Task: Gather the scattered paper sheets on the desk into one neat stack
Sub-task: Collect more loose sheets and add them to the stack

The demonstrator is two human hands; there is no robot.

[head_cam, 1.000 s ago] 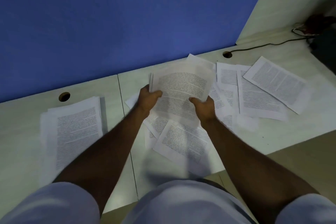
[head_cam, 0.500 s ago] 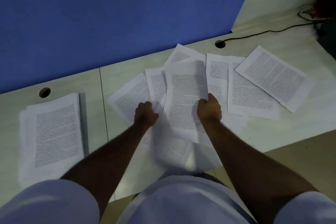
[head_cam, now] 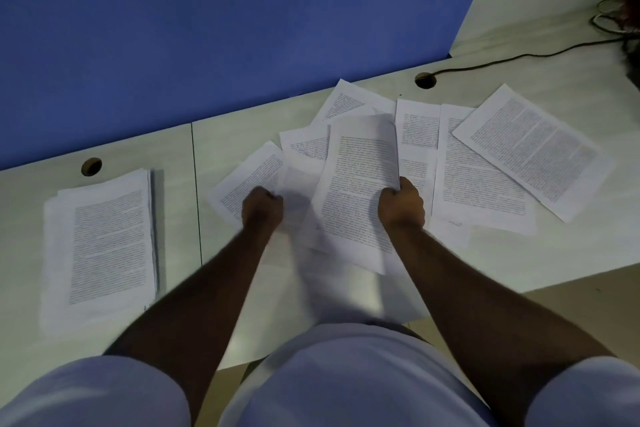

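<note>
Left hand has dropped onto a loose sheet, pinching it; right hand grips the bundle. Thin, floppy, slippery: take edges.

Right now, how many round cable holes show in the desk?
2. One cable hole sits at the back edge just behind the paper stack; the other cable hole is further right, with a black cable running from it. Papers may hide more.
</note>
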